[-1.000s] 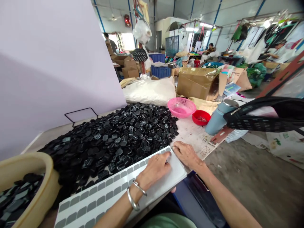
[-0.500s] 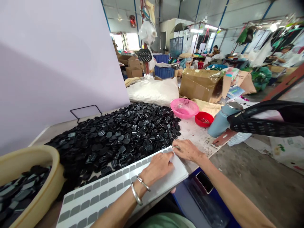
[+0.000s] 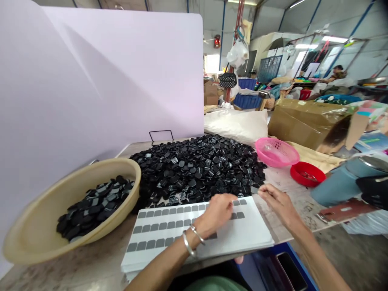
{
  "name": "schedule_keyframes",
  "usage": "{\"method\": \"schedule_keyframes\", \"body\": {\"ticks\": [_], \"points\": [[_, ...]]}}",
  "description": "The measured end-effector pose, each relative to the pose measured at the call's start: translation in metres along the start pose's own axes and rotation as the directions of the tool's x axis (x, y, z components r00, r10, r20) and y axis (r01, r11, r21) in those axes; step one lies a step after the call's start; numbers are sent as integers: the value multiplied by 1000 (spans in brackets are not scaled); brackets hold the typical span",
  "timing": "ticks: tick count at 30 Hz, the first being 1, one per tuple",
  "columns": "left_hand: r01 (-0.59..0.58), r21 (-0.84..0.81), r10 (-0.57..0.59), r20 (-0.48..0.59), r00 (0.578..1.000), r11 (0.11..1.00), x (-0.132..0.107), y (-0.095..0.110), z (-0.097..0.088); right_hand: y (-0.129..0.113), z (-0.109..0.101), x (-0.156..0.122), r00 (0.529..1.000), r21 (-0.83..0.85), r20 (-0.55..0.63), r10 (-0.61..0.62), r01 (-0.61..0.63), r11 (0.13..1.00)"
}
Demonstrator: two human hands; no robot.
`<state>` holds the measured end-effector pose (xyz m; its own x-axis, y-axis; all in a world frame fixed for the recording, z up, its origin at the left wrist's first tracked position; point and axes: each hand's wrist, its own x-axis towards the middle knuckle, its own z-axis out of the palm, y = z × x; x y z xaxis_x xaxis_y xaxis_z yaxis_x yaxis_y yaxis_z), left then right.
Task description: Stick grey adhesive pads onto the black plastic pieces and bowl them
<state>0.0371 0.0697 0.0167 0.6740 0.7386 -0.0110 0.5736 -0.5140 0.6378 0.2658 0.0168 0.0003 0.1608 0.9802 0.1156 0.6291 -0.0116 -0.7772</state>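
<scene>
A white sheet (image 3: 254, 230) with rows of grey rounded-square stickers lies on top of a stack of similar sheets at the table's near edge. Over its upper right part is my left hand (image 3: 216, 212), fingers curled and thumb and forefinger together by the top row; what they pinch, if anything, is hidden. Just beyond the sheet's right corner, my right hand (image 3: 277, 200) pinches a small grey sticker (image 3: 254, 190) between its fingertips. Behind the sheet spreads a large heap of small black pieces (image 3: 197, 169), some with pale print.
At left stands a cream basin (image 3: 133, 178) part filled with black pieces. On the right are a pink colander (image 3: 277, 151), a red bowl (image 3: 307, 173) and a blue-grey flask (image 3: 333, 182). A phone (image 3: 291, 270) lies below the table edge. A person sits far back right.
The view has swung left, bringing more of the basin in. My right hand has moved off the sheet's corner with a grey sticker; my left hand, flatter before, is now curled.
</scene>
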Motion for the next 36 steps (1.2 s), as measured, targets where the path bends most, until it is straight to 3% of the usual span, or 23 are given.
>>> {"method": "schedule_keyframes", "body": {"ticks": [3, 5, 9, 12, 16, 19, 23, 26, 27, 29, 32, 36], "points": [[222, 99, -190, -260, 947, 970, -14, -34, -32, 2, 0, -21, 989, 115, 27, 144, -146, 983], [323, 150, -256, -347, 902, 934, -21, -55, -47, 3, 5, -36, 970, 212, 20, 243, -242, 947], [394, 209, -304, -362, 881, 895, -18, -79, -48, -5, 20, -56, 947, 344, -6, 320, -299, 890], [410, 189, -323, -369, 871, 892, -6, -85, -45, -16, 28, -61, 946, 392, -5, 324, -297, 871], [411, 67, -361, -365, 858, 909, -3, -85, -59, -32, 39, -67, 959, 428, 15, 281, -261, 865], [371, -87, -380, -285, 880, 925, -18, -72, -59, -45, 52, -74, 968, 500, 123, 221, -253, 828], [318, -377, -364, -56, 930, 870, -49, -38, -28, -63, 75, -80, 952, 609, 305, 24, -214, 764], [344, -765, -369, 149, 917, 545, -67, -18, -3, -68, 86, -83, 923, 587, 380, -66, -185, 788], [352, -830, -372, 191, 908, 433, -71, -15, 2, -68, 88, -84, 911, 576, 407, -66, -200, 793], [370, -883, -365, 255, 895, 290, -76, -12, 6, -66, 87, -87, 891, 583, 452, -38, -263, 769], [422, -891, -273, 368, 889, 170, -81, -12, 6, -64, 80, -93, 861, 612, 508, 17, -375, 697], [450, -879, -223, 413, 883, 155, -86, -9, 9, -65, 71, -101, 815, 591, 577, 57, -464, 660]]}}
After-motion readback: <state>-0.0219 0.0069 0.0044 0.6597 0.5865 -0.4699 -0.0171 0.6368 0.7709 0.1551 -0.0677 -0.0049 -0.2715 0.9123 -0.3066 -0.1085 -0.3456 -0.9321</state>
